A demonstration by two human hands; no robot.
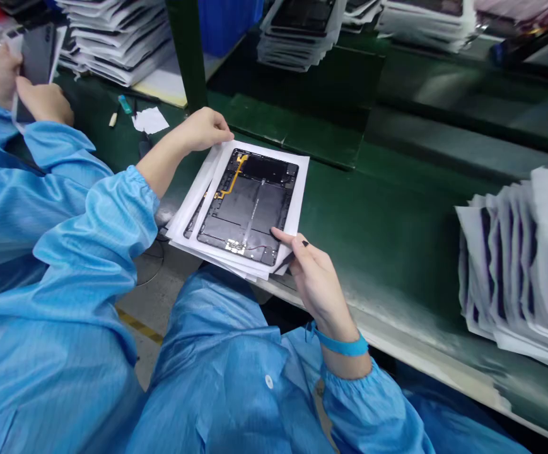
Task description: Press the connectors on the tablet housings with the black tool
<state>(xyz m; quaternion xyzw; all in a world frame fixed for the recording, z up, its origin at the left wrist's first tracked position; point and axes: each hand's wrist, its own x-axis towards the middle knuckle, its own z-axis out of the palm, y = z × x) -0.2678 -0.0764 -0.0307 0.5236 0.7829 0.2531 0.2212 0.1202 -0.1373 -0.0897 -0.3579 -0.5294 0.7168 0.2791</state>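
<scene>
An opened tablet [264,208] with its dark inside facing up lies on a white sheet [301,183], on top of a small pile near the bench's front edge. Part of a second dark panel [191,224] shows under that sheet on the left. My left hand [205,130] pinches the sheet's upper left corner, its fingers together. My right hand [314,271], with a blue band at the wrist, is closed on a dark thin tool [284,261], and its index finger reaches the tablet's lower right edge.
A co-worker's hands [44,101] hold a grey panel [37,53] at the upper left. Tall paper-layered stacks stand at the back left [117,38] and right [519,265]. A green post [186,50] rises behind my left hand. Small tools and a paper scrap [151,120] lie left.
</scene>
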